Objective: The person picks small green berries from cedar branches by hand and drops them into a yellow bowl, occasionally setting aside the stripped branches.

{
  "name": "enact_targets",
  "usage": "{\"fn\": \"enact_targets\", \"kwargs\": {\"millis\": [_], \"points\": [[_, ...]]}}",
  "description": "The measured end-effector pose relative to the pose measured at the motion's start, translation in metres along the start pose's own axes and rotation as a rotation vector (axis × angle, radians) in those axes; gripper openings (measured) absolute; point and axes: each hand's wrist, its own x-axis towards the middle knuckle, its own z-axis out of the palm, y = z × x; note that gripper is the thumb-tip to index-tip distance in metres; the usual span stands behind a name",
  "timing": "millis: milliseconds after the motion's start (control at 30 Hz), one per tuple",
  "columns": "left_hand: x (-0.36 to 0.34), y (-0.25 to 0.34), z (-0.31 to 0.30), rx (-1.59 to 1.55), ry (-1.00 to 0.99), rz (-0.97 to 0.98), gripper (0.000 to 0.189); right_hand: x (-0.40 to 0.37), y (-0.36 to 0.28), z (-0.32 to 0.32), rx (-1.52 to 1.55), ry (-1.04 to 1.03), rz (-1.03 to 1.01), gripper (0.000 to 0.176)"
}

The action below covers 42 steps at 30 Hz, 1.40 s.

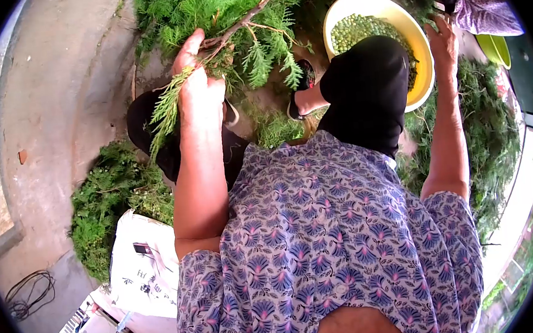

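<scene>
My left hand (199,87) is closed around the woody stem of a leafy conifer branch (245,21). The branch slants up to the right, with flat feathery sprigs hanging from it. A yellowish sprig (171,108) droops below the wrist. My right hand (444,43) is beside the outer right rim of a yellow basin (421,85), fingers stretched forward and slightly apart, nothing visible in them. Small round green cones (362,29) lie in the basin. My right knee covers part of the basin.
Cut greenery (170,14) is heaped ahead, with more piles at the left (110,204) and right (485,124). A white sack (147,282) bears a small dark object. A coiled cable (32,294) lies at the left. Another person's patterned sleeve (485,5) and a green basin (494,50) are at upper right.
</scene>
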Motion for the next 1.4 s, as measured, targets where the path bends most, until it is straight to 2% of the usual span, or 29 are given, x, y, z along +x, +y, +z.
{"fn": "enact_targets", "kwargs": {"millis": [33,67,100,133,167,200,233,267,300,367,400,433,467,500,533,567,600,633,667,733,767,833,1000,1100,1200,1233,1300,1367,1400], "points": [[0.006,-0.001,-0.003,0.046,-0.024,-0.012,0.026,-0.004,-0.022,0.002,-0.056,0.058,-0.063,0.036],[0.007,-0.002,0.003,0.056,0.035,-0.016,0.027,-0.015,-0.072,-0.004,0.191,0.04,0.003,0.029],[0.025,-0.011,-0.018,0.063,0.016,0.036,0.025,-0.021,-0.102,-0.003,0.191,0.062,-0.08,0.023],[0.033,-0.015,-0.02,0.153,0.061,0.022,0.024,-0.029,-0.136,-0.001,0.279,0.184,-0.3,0.023],[0.037,-0.017,-0.019,0.242,0.103,0.01,0.023,-0.038,-0.167,0.002,0.404,0.207,-0.376,0.028],[0.031,-0.017,-0.006,0.359,0.182,-0.019,0.027,-0.05,-0.199,-0.006,0.318,0.072,-0.44,0.026],[0.023,-0.017,0.006,0.378,0.215,-0.024,0.035,-0.063,-0.231,-0.005,0.211,-0.043,-0.464,0.032],[0.015,-0.015,0.014,0.383,0.14,-0.027,0.038,-0.061,-0.24,0.004,0.148,-0.005,-0.777,0.036],[0.011,-0.014,0.016,0.386,0.07,-0.032,0.041,-0.066,-0.254,0.014,0.024,-0.036,-0.835,0.043],[0.015,-0.019,0.007,0.469,0.035,-0.054,0.047,-0.072,-0.263,0.041,-0.158,-0.074,-0.902,0.037],[0.018,-0.021,0.004,0.553,-0.008,-0.067,0.052,-0.072,-0.262,0.049,-0.167,-0.231,-0.905,0.036],[0.016,-0.018,0.009,0.543,-0.008,-0.067,0.052,-0.07,-0.262,0.056,-0.178,-0.385,-0.904,0.036],[0.011,-0.016,0.016,0.564,0.093,-0.104,0.054,-0.068,-0.262,0.062,-0.181,-0.543,-0.807,0.031],[0.009,-0.016,0.02,0.585,0.192,-0.143,0.056,-0.065,-0.258,0.067,-0.191,-0.547,-0.807,0.031],[0.021,-0.025,0.002,0.529,0.121,-0.164,0.07,-0.058,-0.252,0.071,-0.022,-0.519,-0.698,0.029],[0.023,-0.028,0.003,0.514,0.143,-0.251,0.067,-0.052,-0.245,0.076,0.145,-0.483,-0.585,0.027],[0.02,-0.025,-0.002,0.458,0.052,-0.196,0.062,-0.049,-0.236,0.083,0.338,-0.394,-0.482,0.024],[0.006,-0.015,0.005,0.405,-0.042,-0.143,0.056,-0.045,-0.228,0.087,0.323,-0.383,-0.477,0.024],[0.009,-0.018,-0.001,0.41,-0.006,-0.104,0.043,-0.039,-0.221,0.089,0.418,-0.438,-0.393,0.025],[0.003,-0.023,-0.012,0.348,-0.011,-0.039,0.036,-0.033,-0.209,0.093,0.557,-0.507,-0.294,0.03],[0.001,-0.03,-0.009,0.354,0.017,0.0,0.033,-0.028,-0.204,0.087,0.648,-0.656,-0.068,0.03],[-0.006,-0.032,-0.012,0.373,0.013,0.005,0.031,-0.024,-0.206,0.078,0.737,-0.828,0.194,0.03],[-0.018,-0.034,-0.014,0.375,0.059,0.055,0.02,-0.022,-0.202,0.068,0.771,-0.838,0.207,0.031],[-0.02,-0.032,-0.013,0.362,0.076,0.183,0.016,-0.025,-0.196,0.067,0.851,-0.803,0.157,0.029],[-0.018,-0.026,-0.004,0.394,0.054,0.324,0.016,-0.029,-0.19,0.066,0.876,-0.873,0.162,0.028],[-0.018,-0.024,0.004,0.428,0.064,0.374,0.017,-0.032,-0.188,0.07,0.902,-0.85,0.078,0.028],[-0.013,-0.019,0.012,0.517,0.0,0.391,0.017,-0.038,-0.184,0.07,0.916,-0.879,0.092,0.028],[-0.013,-0.008,0.028,0.439,-0.065,0.144,0.016,-0.04,-0.189,0.07,0.877,-0.948,0.166,0.025],[-0.01,-0.004,0.035,0.45,-0.072,0.051,0.019,-0.044,-0.183,0.078,0.869,-0.879,-0.046,0.026]]}}
